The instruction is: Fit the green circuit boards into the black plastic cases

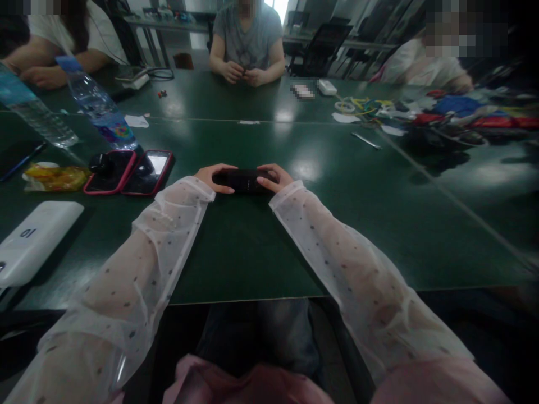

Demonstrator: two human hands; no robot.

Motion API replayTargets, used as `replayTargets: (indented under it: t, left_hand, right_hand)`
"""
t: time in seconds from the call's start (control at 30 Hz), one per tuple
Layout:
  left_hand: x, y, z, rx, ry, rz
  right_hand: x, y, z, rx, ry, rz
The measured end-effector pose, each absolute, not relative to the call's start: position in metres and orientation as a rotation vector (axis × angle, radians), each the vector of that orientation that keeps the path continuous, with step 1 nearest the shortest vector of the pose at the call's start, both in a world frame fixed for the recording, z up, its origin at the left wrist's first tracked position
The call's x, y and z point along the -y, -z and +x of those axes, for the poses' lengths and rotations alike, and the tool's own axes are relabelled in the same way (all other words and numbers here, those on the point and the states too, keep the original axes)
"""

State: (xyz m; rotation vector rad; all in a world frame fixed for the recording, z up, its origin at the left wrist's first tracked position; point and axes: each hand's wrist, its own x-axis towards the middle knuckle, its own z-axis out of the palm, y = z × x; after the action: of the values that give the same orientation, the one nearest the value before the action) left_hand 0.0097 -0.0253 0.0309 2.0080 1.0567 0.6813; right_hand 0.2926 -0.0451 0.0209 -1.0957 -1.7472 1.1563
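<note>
A black oblong case-like object (245,181) with small pale marks on its front rests on the green table (244,247), straight ahead of me. My left hand (210,177) grips its left end, thumb along the near side and fingers over the far side. At the other end my right hand (278,178) holds it the same way, thumb on the front face. Its exact kind cannot be made out, and both ends are partly hidden by my fingers. Sheer dotted sleeves cover both my forearms.
To my left are two pink-cased phones (147,173), a yellow packet (59,177), a white power bank (40,241) and water bottles (101,109). A metal wrench-like tool (366,141) and tangled cables (362,106) lie right. Other people (248,45) sit across the table.
</note>
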Motion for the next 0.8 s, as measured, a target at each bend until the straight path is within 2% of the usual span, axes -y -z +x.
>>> replayTargets:
  t: [0.8]
  left_hand:
    - [0.0308, -0.0359, 0.0121, -1.057, -0.721, 1.822]
  right_hand:
    - [0.0477, -0.026, 0.2888, 1.64, -1.238, -1.049]
